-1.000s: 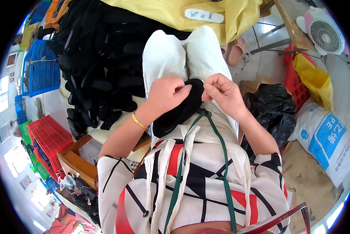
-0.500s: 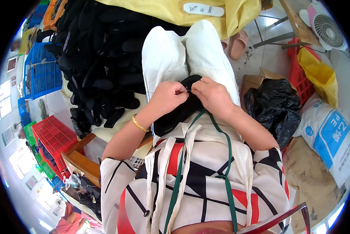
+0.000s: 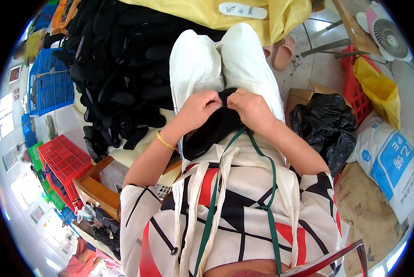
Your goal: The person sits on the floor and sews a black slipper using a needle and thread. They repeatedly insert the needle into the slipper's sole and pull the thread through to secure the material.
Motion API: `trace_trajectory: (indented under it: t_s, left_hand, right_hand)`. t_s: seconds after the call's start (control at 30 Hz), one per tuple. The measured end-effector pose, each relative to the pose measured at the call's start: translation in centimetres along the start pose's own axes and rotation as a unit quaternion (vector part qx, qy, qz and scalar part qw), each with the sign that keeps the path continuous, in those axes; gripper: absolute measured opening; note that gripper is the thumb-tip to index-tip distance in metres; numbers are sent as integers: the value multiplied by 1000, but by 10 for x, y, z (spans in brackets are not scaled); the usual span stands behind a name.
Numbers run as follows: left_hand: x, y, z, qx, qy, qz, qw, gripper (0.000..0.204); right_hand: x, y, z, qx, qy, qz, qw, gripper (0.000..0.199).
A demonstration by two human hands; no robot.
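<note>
A black cloth shoe (image 3: 208,134) lies across my lap on the white apron. Near its far end, my left hand (image 3: 199,108), a gold bracelet on the wrist, is closed with thumb and forefinger pinched at the shoe's edge. Facing it from the other side, my right hand (image 3: 250,108) is closed too, its fingers pinching the same edge. Between the two sets of fingertips runs something thin, too small to name. The knuckles hide part of the shoe's opening.
A heap of black shoes (image 3: 110,69) fills the left side. Ahead lies yellow sheeting (image 3: 193,10) with a white insole (image 3: 243,10) on it. To the right are a black plastic bag (image 3: 324,124), a white-and-blue sack (image 3: 387,159) and a fan (image 3: 389,37). Red crates (image 3: 66,159) stand left.
Both hands stay pinched at the shoe's edge. My left hand has turned slightly, with its fingertips a little higher. The shoe has barely shifted.
</note>
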State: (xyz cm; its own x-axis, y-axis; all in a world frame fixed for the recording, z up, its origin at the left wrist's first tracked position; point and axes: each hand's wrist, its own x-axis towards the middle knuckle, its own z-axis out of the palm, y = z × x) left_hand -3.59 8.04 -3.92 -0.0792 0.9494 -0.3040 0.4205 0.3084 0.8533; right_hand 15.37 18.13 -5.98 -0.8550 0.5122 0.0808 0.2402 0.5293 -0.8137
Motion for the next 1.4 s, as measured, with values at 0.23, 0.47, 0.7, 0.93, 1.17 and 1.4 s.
trace_trajectory:
  t_s: [0.23,0.47,0.7,0.93,1.17,1.4]
  left_hand:
    - [-1,-9,4,-69,5,-82,994,18]
    - [-3,-15,6,-50,17,-56,997,18]
    - [-8,-20,10,-293,-43,-144,944,7]
    - [-7,-22,15,-198,-7,-95,976,7]
    - [-10,-9,20,29,85,4,996,13]
    - [-6,16,15,37,94,36,994,29]
  right_hand:
    - [-3,-10,19,-2,52,-12,999,13]
    - [1,-13,16,89,29,22,995,4]
    - [-10,2,-6,196,-33,179,964,5]
    - [-10,4,-4,187,-21,190,964,5]
    - [-13,4,-4,200,0,187,962,8]
    - [-13,4,-3,199,-4,194,961,7]
